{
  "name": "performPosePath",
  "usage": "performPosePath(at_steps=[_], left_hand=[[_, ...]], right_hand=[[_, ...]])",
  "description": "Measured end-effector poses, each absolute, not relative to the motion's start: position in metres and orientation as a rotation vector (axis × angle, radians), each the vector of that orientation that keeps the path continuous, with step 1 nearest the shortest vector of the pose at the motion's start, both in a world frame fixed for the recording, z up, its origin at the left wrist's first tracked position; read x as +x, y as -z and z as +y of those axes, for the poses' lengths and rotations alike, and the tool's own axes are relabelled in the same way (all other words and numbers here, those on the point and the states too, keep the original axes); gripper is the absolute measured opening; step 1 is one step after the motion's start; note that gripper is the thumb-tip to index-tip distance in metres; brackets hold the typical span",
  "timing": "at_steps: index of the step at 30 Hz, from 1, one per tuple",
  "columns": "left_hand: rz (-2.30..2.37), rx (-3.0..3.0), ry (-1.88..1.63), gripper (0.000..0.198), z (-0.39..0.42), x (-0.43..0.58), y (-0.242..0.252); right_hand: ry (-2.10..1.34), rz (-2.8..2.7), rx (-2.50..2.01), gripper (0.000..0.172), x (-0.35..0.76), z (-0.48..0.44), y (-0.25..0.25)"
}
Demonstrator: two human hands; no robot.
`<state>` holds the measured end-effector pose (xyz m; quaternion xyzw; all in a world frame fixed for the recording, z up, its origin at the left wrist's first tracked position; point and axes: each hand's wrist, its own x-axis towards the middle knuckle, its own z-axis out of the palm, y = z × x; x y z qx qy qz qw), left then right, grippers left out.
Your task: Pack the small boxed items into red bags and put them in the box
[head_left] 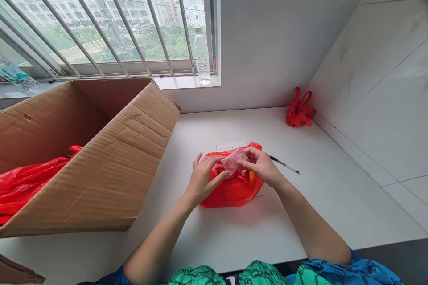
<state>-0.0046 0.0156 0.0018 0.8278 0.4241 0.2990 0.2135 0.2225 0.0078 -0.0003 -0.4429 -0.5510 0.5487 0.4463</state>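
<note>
The left grip (203, 180) and the right grip (261, 165) meet over a small pink packet (234, 159), and both are partly closed on it. The right grip pinches the packet's upper right end between thumb and fingers. The left grip curls in from the other side, its fingers (217, 161) against the packet's lower left edge and its thumb spread clear. The packet is held just above a red plastic bag (232, 195), which lies open and flattened on a white table (310, 213). Inside the bag are more red wrappers (227, 172) and a small orange item (251, 175), both just below the hands.

A black pen (284, 164) lies on the table just right of the bag, its near end tucked beside the right grip. A white strip (224, 147) shows just behind the bag.

To the left stands a large cardboard box (123, 160), its flap folded outward, with a red liner (33, 182) spilling inside it. A crumpled red bag (300, 109) sits in the far corner of the table against the wall. A water bottle (202, 55) stands upright on the windowsill (187, 81), before barred glass.
</note>
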Motion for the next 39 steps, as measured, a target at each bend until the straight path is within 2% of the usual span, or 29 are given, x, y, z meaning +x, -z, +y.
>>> performPosePath(at_steps=[6, 14, 17, 21, 23, 25, 29, 33, 39], left_hand=[[1.066, 1.81, -0.883, 0.049, 0.014, -0.007, -0.002], [1.052, 1.922, -0.896, 0.056, 0.017, -0.016, -0.006], [1.072, 2.143, -0.972, 0.045, 0.018, -0.018, -0.007], [1.116, 2.438, -1.196, 0.005, 0.019, -0.02, -0.008], [1.096, 2.523, -1.254, 0.007, 0.019, -0.02, -0.008], [1.064, 2.58, -1.263, 0.011, 0.019, -0.019, -0.007], [1.149, 2.566, -1.259, 0.014, 0.02, -0.019, -0.003], [1.186, 2.406, -1.307, 0.01, 0.019, -0.02, -0.002], [1.2, 2.443, -1.067, 0.011, 0.017, -0.017, -0.006]], right_hand=[[-1.543, -1.346, -1.042, 0.036, 0.213, 0.003, -0.005], [-1.477, -1.293, -1.075, 0.033, 0.216, 0.004, 0.002], [-1.416, -1.34, -1.042, 0.031, 0.219, 0.003, 0.004], [-1.438, -1.286, -1.002, 0.04, 0.219, 0.002, 0.002], [-1.541, -1.218, -0.978, 0.046, 0.216, 0.0, 0.001], [-1.576, -1.217, -0.97, 0.044, 0.212, -0.002, 0.001], [-1.399, -1.297, -1.025, 0.034, 0.206, -0.005, 0.003], [-1.326, -1.32, -1.065, 0.032, 0.205, -0.005, 0.005], [-1.29, -1.404, -1.079, 0.03, 0.207, -0.004, 0.005]])
